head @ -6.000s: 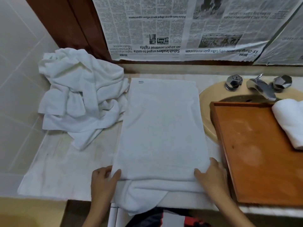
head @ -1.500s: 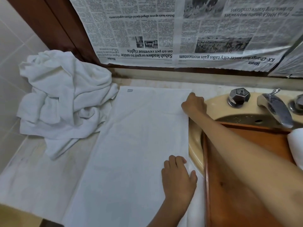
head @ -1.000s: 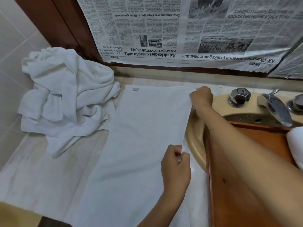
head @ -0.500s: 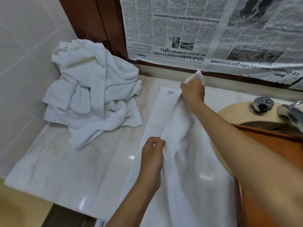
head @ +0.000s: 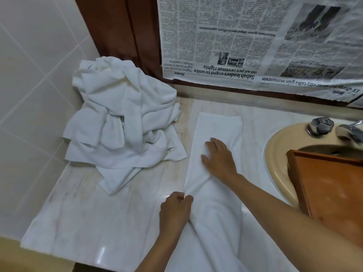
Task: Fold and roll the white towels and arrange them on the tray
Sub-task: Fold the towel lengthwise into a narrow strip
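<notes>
A white towel (head: 218, 126) lies on the marble counter as a long narrow strip, folded lengthwise and running from the back toward the front edge. My right hand (head: 219, 158) presses flat on its middle with fingers spread. My left hand (head: 175, 210) pinches the towel's left edge nearer to me, where the cloth bunches. A heap of crumpled white towels (head: 121, 124) sits at the back left against the tiled wall. The wooden tray (head: 330, 185) rests over the sink at the right.
The beige sink basin (head: 275, 152) and chrome tap handle (head: 321, 126) are at the right. Newspaper (head: 245, 42) covers the wall behind. Bare marble counter (head: 94, 218) stretches to the front left, with the counter's front edge just below.
The towel's right half has been carried over to the left and laid down, halving its width. My right hand let go of the far corner and now lies flat on the strip.
</notes>
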A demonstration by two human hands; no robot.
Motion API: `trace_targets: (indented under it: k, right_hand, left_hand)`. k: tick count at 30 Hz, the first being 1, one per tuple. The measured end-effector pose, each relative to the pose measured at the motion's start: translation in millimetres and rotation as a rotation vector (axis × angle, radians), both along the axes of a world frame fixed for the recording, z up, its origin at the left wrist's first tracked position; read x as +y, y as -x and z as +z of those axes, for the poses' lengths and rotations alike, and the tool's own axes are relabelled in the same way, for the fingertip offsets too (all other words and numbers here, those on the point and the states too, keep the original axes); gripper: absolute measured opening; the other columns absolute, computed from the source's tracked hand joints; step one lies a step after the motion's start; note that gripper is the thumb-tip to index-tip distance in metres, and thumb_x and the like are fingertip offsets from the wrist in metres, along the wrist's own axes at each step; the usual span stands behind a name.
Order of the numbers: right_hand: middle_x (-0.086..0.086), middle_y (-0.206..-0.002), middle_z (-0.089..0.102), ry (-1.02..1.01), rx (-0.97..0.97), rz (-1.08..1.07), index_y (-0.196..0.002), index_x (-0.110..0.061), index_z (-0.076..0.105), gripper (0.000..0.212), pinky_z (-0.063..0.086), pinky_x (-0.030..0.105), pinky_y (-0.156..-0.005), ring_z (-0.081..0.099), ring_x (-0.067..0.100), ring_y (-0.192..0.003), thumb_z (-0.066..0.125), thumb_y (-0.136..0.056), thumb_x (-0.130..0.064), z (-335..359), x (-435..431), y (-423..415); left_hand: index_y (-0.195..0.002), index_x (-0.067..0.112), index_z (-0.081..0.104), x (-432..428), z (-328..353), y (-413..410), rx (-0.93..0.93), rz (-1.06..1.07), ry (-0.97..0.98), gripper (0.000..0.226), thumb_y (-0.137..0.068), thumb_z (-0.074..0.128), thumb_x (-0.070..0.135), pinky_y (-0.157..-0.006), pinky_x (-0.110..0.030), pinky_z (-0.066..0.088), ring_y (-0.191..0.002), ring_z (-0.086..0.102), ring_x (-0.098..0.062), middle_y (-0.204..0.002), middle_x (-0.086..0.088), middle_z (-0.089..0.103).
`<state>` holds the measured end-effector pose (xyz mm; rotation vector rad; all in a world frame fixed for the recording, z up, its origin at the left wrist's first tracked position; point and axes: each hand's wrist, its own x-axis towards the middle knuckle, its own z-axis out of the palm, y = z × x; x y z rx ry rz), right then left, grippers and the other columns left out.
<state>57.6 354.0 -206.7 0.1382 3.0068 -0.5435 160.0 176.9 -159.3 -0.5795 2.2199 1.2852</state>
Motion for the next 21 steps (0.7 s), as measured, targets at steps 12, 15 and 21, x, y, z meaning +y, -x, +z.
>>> trace_targets:
  k: [12,15,21]
  right_hand:
    - [0.004,-0.143,0.043,-0.133,-0.009,-0.002,-0.137,-0.016,0.048,0.051,0.026,0.043,-0.106,0.037,0.025,-0.132,0.056,-0.093,-0.039,22.0,58.6,108.3]
    - [0.003,-0.136,0.046,-0.188,-0.055,0.063,-0.137,-0.02,0.047,0.049,0.027,0.044,-0.102,0.041,0.024,-0.126,0.055,-0.094,-0.043,28.0,71.4,135.9]
    - [0.003,-0.118,0.048,-0.073,-0.112,0.125,-0.118,-0.023,0.054,0.036,0.027,0.039,-0.091,0.041,0.025,-0.119,0.068,-0.088,-0.038,30.5,82.2,166.8]
  left_hand:
    - [-0.094,0.027,0.065,46.3,10.0,90.1,0.04,-0.054,0.025,0.009,-0.089,0.061,0.032,-0.072,-0.022,0.042,-0.082,0.056,-0.006,-0.079,0.017,0.058]
    - [-0.07,0.021,0.053,59.3,10.1,110.7,0.065,-0.076,0.062,0.021,-0.087,0.058,0.033,-0.061,-0.027,0.037,-0.063,0.046,-0.012,-0.066,0.003,0.05]
    - [-0.106,0.021,0.062,76.7,5.8,132.2,0.074,-0.088,0.136,0.024,-0.093,0.057,0.04,-0.077,-0.022,0.038,-0.097,0.059,-0.014,-0.101,0.004,0.066]
